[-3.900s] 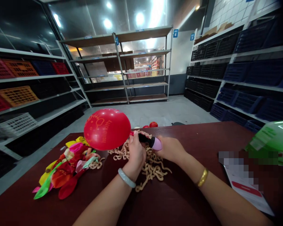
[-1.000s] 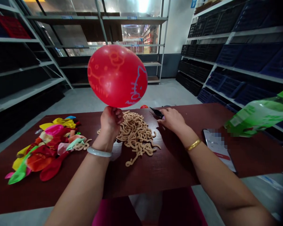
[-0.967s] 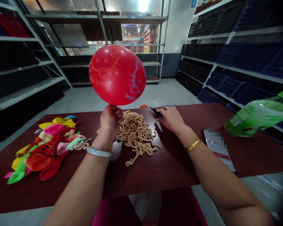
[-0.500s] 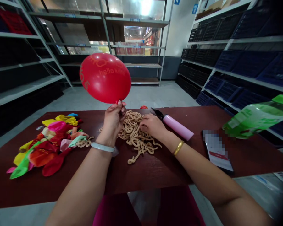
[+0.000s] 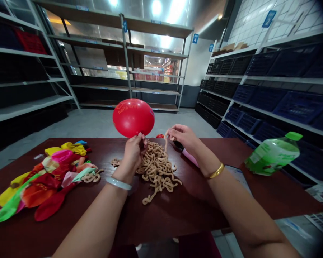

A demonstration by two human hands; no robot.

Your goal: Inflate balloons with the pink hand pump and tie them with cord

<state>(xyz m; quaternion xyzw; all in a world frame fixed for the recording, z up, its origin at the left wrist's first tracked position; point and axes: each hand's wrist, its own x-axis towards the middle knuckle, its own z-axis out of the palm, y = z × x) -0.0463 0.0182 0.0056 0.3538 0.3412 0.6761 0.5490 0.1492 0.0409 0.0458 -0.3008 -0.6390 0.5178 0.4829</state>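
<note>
My left hand point(image 5: 134, 148) pinches the neck of an inflated red balloon point(image 5: 134, 117) with "hello kitty" print, held above the far part of the table. Just right of it, my right hand point(image 5: 184, 138) has its fingertips closed on one end of a tan, rope-like strand point(image 5: 166, 142), which hangs down to the heap. That heap of tangled tan strands point(image 5: 158, 168) lies between and below my hands. A pink hand pump point(image 5: 190, 157) with a black nozzle rests partly hidden behind my right hand and wrist.
Deflated balloons in many colours point(image 5: 47, 175) are piled on the left of the dark brown table point(image 5: 177, 215). At the right lie a phone point(image 5: 239, 177), partly behind my forearm, and a green bottle point(image 5: 274, 154). Shelves with crates point(image 5: 293, 104) stand around.
My right hand has risen from the heap with one end of a strand. The red balloon has turned and sits lower in view. The camera has tilted up.
</note>
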